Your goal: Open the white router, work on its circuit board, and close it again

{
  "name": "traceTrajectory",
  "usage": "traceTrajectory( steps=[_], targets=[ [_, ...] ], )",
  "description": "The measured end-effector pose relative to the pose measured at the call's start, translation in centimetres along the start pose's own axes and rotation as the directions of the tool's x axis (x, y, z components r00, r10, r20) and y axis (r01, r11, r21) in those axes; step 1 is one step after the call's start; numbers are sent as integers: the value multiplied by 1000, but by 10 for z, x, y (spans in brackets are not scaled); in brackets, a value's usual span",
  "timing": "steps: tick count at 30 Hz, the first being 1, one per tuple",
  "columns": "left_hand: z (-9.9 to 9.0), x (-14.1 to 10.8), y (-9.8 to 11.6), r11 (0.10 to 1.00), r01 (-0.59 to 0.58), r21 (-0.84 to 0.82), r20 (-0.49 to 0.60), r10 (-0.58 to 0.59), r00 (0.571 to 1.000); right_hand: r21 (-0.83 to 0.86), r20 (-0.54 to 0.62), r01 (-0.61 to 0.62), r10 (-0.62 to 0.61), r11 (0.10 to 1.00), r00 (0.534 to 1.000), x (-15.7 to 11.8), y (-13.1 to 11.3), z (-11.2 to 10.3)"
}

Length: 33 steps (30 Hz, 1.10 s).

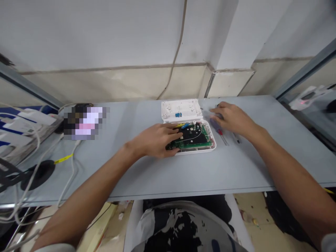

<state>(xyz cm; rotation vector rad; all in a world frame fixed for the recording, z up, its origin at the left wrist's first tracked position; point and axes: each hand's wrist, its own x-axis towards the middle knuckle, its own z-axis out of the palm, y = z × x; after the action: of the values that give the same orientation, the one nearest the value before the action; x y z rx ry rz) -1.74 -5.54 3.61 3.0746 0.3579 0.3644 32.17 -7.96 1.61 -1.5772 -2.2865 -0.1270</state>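
An open white plastic case with rounded corners (213, 147) lies on the grey-blue tabletop (157, 178), its white plastic lid (169, 107) laid back behind it. Inside sits a green circuit board (209, 144) with a black plate (199, 139) over much of it. The person's left hand (156, 140) rests over the case's left end, its grip spread, thumb and fingers apart. The right hand (233, 117) is beyond the case's right side, at a screwdriver with a translucent purple handle and red collar (219, 131); a slim dark-ended tool (237, 138) lies beside it. Blur hides whether the right grip pinches anything. The step in hand looks like steadying the case while handling tools. A next move with the screwdriver would call for a firm hold on its handle and a still case.
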Motion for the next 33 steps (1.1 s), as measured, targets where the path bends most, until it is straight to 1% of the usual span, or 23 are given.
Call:
traceTrajectory(
  steps=[1, 2, 3, 4, 5, 6, 7, 8, 10, 13, 15, 17, 19, 21, 23, 25, 30, 33],
  targets=[
    [1, 0, 1, 1000, 2, -1, -7, -2, 1000, 6, -86, 10, -9, 1000, 996, -4, -10, 0],
    [1, 0, 2, 1000, 6, -7, -15, -6, 1000, 49, -142, 51, -43, 997, 989, -7, -21, -1],
    [1, 0, 3, 1000, 11, -16, -23, -11, 1000, 107, -171, 133, -113, 985, 979, -9, -33, -2],
    [1, 0, 4, 1000, 11, -24, -32, -12, 999, 149, -202, 243, -211, 959, 956, -11, -44, -3],
    [1, 0, 5, 999, 8, -31, -42, -9, 999, 163, -223, 334, -295, 928, 929, -12, -53, -2],
    [0, 1, 5, 999, -2, -38, -51, 0, 999, 159, -230, 397, -357, 904, 905, -12, -61, -1],
    [-1, 1, 6, 999, -13, -45, -63, 10, 998, 146, -228, 440, -402, 886, 887, -13, -68, 0],
    [-2, 2, 7, 998, -24, -54, -74, 20, 997, 130, -213, 459, -427, 879, 879, -14, -72, 2],
    [-3, 3, 9, 997, -40, -71, -91, 34, 995, 104, -164, 467, -448, 878, 879, -14, -77, 5],
    [-5, 4, 12, 995, -46, -85, -84, 39, 996, 46, -92, 473, -467, 880, 879, -15, -81, 8],
    [-7, 4, 14, 993, -39, -107, -73, 31, 997, -19, -67, 497, -497, 868, 865, -15, -84, 9],
    [-11, 3, 11, 990, -17, -141, -61, 9, 998, -96, -71, 539, -546, 837, 835, -16, -88, 10],
    [-14, 2, 4, 984, 36, -175, -42, -44, 998, -181, -97, 584, -606, 791, 790, -18, -90, 13],
    [-18, 0, -7, 970, 114, -215, -16, -121, 993, -259, -132, 613, -657, 746, 743, -21, -90, 15],
    [-19, -2, -18, 949, 182, -258, 19, -183, 983, -320, -161, 627, -693, 710, 703, -23, -88, 17],
    [-19, -4, -26, 928, 223, -300, 61, -214, 975, -372, -193, 627, -718, 684, 669, -24, -86, 17],
    [-18, -8, -33, 894, 240, -379, 107, -216, 971, -431, -325, 615, -749, 660, 577, -24, -85, 15],
    [-18, -10, -33, 832, 258, -492, 101, -240, 966, -438, -426, 581, -728, 686, 537, -23, -86, 16]
  ],
)
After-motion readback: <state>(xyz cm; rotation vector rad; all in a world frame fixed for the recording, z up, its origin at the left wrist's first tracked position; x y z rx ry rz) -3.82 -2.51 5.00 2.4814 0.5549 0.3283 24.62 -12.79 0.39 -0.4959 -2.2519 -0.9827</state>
